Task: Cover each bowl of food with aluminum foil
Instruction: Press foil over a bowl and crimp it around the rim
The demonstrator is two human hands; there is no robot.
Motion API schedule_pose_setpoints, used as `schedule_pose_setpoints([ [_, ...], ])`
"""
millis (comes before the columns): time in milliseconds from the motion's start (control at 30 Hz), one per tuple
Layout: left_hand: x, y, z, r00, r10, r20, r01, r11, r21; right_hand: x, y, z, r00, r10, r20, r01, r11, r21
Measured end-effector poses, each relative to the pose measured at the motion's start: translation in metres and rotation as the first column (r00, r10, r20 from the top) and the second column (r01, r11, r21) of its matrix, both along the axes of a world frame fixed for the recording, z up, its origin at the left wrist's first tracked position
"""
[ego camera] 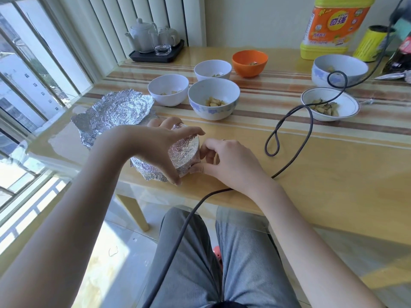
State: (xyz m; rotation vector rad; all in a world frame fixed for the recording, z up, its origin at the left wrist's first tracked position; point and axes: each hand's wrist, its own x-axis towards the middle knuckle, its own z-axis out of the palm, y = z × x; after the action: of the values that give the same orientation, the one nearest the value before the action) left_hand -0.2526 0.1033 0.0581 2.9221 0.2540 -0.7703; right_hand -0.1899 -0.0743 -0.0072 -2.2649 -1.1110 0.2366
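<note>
A bowl wrapped in crinkled aluminum foil [185, 150] stands near the table's front edge. My left hand [160, 147] arches over it, fingers curled around its top and left side. My right hand [224, 161] pinches the foil at the bowl's right lower edge. A loose sheet of foil [115, 114] lies to the left. Uncovered bowls of chopped food stand behind: two white bowls [168, 90] [212, 70], a blue-patterned bowl [214, 102], an orange bowl [249, 63], another blue-patterned bowl [339, 71] and a shallow white bowl [329, 107].
A dark cable [289, 121] loops across the table's right half and down over my lap. A tea set on a black tray [155, 53] sits at the back left. A yellow detergent bottle [331, 27] and a yellow can [371, 44] stand at the back right.
</note>
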Motion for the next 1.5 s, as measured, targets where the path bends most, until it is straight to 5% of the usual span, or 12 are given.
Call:
schedule_pose_setpoints([
  [267,-0.001,-0.002,0.001,1.000,0.008,-0.009,-0.008,1.000,-0.008,0.003,-0.002,-0.005,0.980,0.078,-0.184,-0.056,0.991,0.121],
  [700,-0.001,-0.004,0.000,1.000,0.020,-0.011,-0.020,1.000,-0.003,-0.001,-0.003,-0.010,0.972,0.123,-0.198,-0.082,0.975,0.206],
  [1500,0.000,-0.003,-0.002,1.000,0.020,-0.007,-0.020,0.999,0.025,0.042,0.018,0.002,0.982,0.105,-0.157,-0.098,0.994,0.054],
])
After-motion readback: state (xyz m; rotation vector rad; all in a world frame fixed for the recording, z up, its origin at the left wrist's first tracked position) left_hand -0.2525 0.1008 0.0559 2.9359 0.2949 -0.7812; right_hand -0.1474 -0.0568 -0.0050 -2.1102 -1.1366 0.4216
